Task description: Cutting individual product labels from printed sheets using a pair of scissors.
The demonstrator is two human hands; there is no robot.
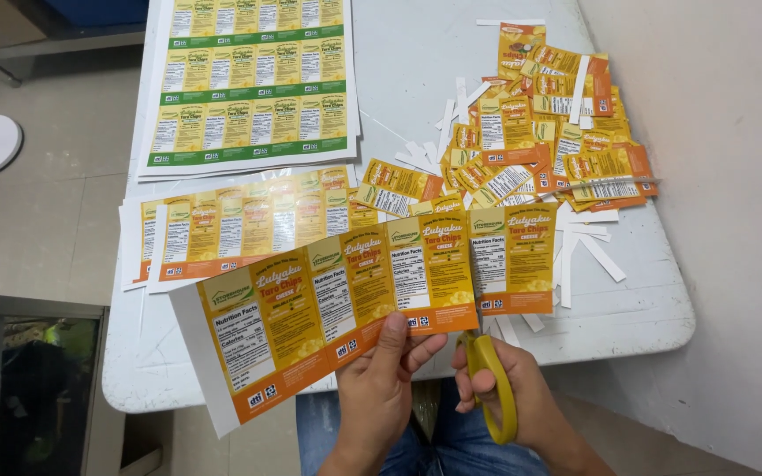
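1. Scissors (490, 381) with yellow handles are sitting in my right hand (509, 397); my fingers are curling tight through the loops, and the blades are hiding under the paper.
2. My left hand (381, 388) is pinching the bottom edge of a long strip of labels (354, 291), thumb on top and fingers below.
3. That strip is hanging in the air over the near edge of the white table (646, 317), tilting down to my left. It is showing orange and yellow labels side by side.
4. More strips of orange labels (240, 225) are lying flat on the table just behind the one I am holding.
5. A big sheet of green and yellow labels (253, 79) is lying at the far side of the table.
6. A pile of cut labels (549, 132) is sitting on the right part of the table, with thin white paper scraps (597, 256) mixing in and lying around it.
7. My legs in blue jeans (451, 441) are showing below my hands.
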